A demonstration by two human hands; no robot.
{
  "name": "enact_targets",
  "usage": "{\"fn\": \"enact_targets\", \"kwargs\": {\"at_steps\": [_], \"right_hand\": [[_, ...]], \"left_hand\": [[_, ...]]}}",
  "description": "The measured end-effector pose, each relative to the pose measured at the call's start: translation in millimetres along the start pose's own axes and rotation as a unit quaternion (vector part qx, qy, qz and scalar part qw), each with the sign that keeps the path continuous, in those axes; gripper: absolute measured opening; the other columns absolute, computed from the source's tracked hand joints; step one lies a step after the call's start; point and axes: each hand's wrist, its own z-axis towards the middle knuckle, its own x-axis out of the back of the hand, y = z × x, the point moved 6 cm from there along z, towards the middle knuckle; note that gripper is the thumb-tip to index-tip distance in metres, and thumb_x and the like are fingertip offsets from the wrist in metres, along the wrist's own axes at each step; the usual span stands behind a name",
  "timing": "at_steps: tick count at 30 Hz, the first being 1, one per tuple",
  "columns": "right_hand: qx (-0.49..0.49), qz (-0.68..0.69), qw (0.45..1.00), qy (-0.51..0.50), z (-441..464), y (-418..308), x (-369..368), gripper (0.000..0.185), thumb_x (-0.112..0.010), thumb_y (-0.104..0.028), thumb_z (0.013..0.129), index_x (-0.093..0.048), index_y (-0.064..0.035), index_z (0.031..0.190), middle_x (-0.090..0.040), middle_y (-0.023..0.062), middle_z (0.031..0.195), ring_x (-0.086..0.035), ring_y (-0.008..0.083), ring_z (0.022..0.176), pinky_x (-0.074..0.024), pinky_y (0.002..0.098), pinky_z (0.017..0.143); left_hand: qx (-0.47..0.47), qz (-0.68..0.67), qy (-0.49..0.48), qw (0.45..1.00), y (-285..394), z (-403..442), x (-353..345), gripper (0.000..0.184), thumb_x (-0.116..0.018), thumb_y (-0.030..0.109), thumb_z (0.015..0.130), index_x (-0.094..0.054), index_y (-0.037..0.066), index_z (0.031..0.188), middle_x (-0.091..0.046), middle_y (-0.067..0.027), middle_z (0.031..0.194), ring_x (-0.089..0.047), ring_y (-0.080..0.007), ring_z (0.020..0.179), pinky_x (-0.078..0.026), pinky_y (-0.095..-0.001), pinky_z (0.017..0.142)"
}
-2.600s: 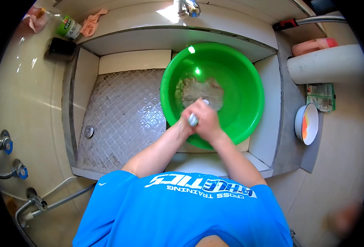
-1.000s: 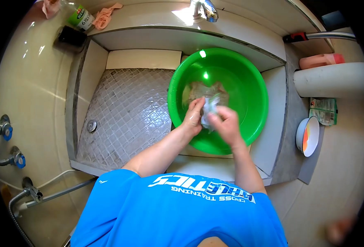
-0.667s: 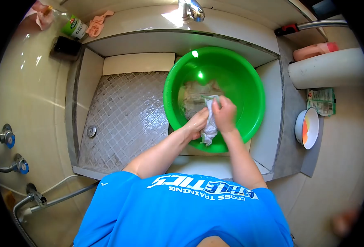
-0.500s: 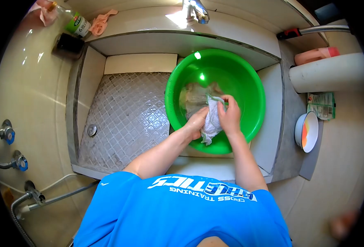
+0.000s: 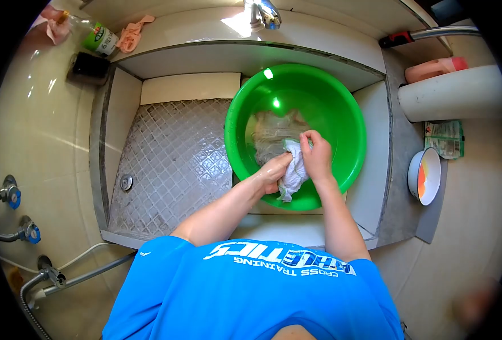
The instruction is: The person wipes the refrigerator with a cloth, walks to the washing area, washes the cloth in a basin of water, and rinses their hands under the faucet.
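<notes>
Left hand (image 5: 276, 171) and right hand (image 5: 317, 158) sit close together, fingers (image 5: 312, 136) curled.

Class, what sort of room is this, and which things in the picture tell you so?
Probably a washroom or laundry corner: there is a tap over a tiled basin, a drain in its floor, and a green tub of water.

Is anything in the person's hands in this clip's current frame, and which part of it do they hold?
Yes, a white cloth: the left hand grips its left side, the right hand its upper right edge.
</notes>
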Motion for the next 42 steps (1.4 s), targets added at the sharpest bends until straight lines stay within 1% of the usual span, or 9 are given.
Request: {"fn": "enact_targets", "kwargs": {"at_steps": [2,9,12,20,26,27,29,37,42], "right_hand": [[-0.051,0.001,0.999,-0.004,-2.0,-7.7,3.2,0.015,-0.056,-0.019,0.078,-0.058,-0.004,0.083,-0.06,0.0162,0.078,-0.058,0.0325,0.07,-0.0446,0.0376,0.059],[0.252,-0.011,0.941,-0.224,-54.7,-109.8,-36.2,0.01,-0.055,-0.015,0.078,-0.059,-0.007,0.082,-0.06,0.0127,0.077,-0.058,0.0295,0.07,-0.0459,0.0369,0.06],[0.151,0.008,0.989,-0.001,-21.7,-56.3,-21.3,0.01,-0.054,-0.015,0.079,-0.059,-0.0062,0.081,-0.059,0.0138,0.075,-0.058,0.0306,0.069,-0.0452,0.0376,0.059],[-0.037,0.025,0.998,0.032,-2.5,5.5,-0.5,0.013,-0.055,-0.015,0.078,-0.059,-0.0033,0.084,-0.06,0.0156,0.08,-0.058,0.0323,0.074,-0.0461,0.0361,0.064],[0.214,-0.007,0.957,-0.198,-45.1,-104.4,-32.9,0.01,-0.057,-0.008,0.076,-0.058,-0.0029,0.084,-0.061,0.0125,0.079,-0.059,0.0263,0.071,-0.0464,0.0323,0.064],[0.208,-0.006,0.958,-0.195,-42.4,-95.0,-36.5,0.01,-0.057,-0.008,0.076,-0.058,-0.0029,0.084,-0.061,0.0125,0.079,-0.059,0.0263,0.071,-0.0464,0.0323,0.064],[0.129,0.009,0.992,-0.002,-21.1,-48.9,-25.3,0.009,-0.057,-0.01,0.078,-0.058,-0.0033,0.084,-0.061,0.0125,0.079,-0.059,0.0263,0.069,-0.046,0.0318,0.061],[-0.078,0.007,0.996,-0.042,1.0,41.3,1.2,0.024,-0.06,-0.03,0.076,-0.06,-0.006,0.08,-0.06,0.0147,0.077,-0.058,0.0306,0.068,-0.045,0.0371,0.061],[0.108,0.017,0.975,-0.194,-22.0,-64.2,-20.2,0.026,-0.061,-0.03,0.072,-0.057,-0.0045,0.071,-0.058,0.0145,0.071,-0.055,0.0319,0.063,-0.044,0.0373,0.058]], "left_hand": [[-0.02,-0.044,0.03,0.998,5.3,-1.8,2.4,0.025,-0.043,0.028,0.085,-0.053,0.01,0.1,-0.06,-0.0043,0.091,-0.059,-0.0146,0.079,-0.05,-0.0298,0.066],[-0.012,0.041,0.094,0.995,1.0,-2.0,31.9,0.03,-0.042,0.032,0.086,-0.049,0.008,0.102,-0.058,-0.0043,0.091,-0.058,-0.0131,0.079,-0.049,-0.0292,0.061],[0.007,0.107,0.058,0.993,-7.4,6.8,31.5,0.031,-0.042,0.033,0.086,-0.048,0.007,0.102,-0.058,-0.0047,0.091,-0.058,-0.0124,0.079,-0.049,-0.0285,0.061],[-0.097,-0.019,0.046,0.994,13.0,1.2,7.1,0.025,-0.043,0.028,0.087,-0.051,0.01,0.103,-0.056,-0.0014,0.099,-0.055,-0.0134,0.087,-0.047,-0.0289,0.07],[-0.245,-0.106,-0.024,0.963,-1.3,15.7,39.0,0.023,-0.042,0.025,0.088,-0.049,0.009,0.103,-0.056,-0.0019,0.096,-0.054,-0.0129,0.087,-0.045,-0.0284,0.074],[-0.304,-0.135,-0.079,0.94,-4.5,19.3,42.1,0.023,-0.042,0.025,0.088,-0.05,0.009,0.101,-0.056,-0.002,0.096,-0.054,-0.0131,0.088,-0.045,-0.0287,0.075],[-0.004,0.039,0.152,0.988,7.6,-10.1,16.5,0.025,-0.04,0.026,0.089,-0.05,0.007,0.102,-0.055,-0.003,0.097,-0.053,-0.0141,0.092,-0.043,-0.0281,0.08],[-0.172,0.049,0.06,0.982,18.0,6.7,14.9,0.033,-0.039,0.032,0.091,-0.046,0.005,0.109,-0.054,-0.0058,0.101,-0.051,-0.014,0.094,-0.041,-0.028,0.081],[-0.177,-0.105,0.165,0.964,11.5,11.8,62.5,0.029,-0.039,0.031,0.09,-0.048,0.007,0.102,-0.055,-0.005,0.091,-0.054,-0.0165,0.085,-0.044,-0.0307,0.075]]}}
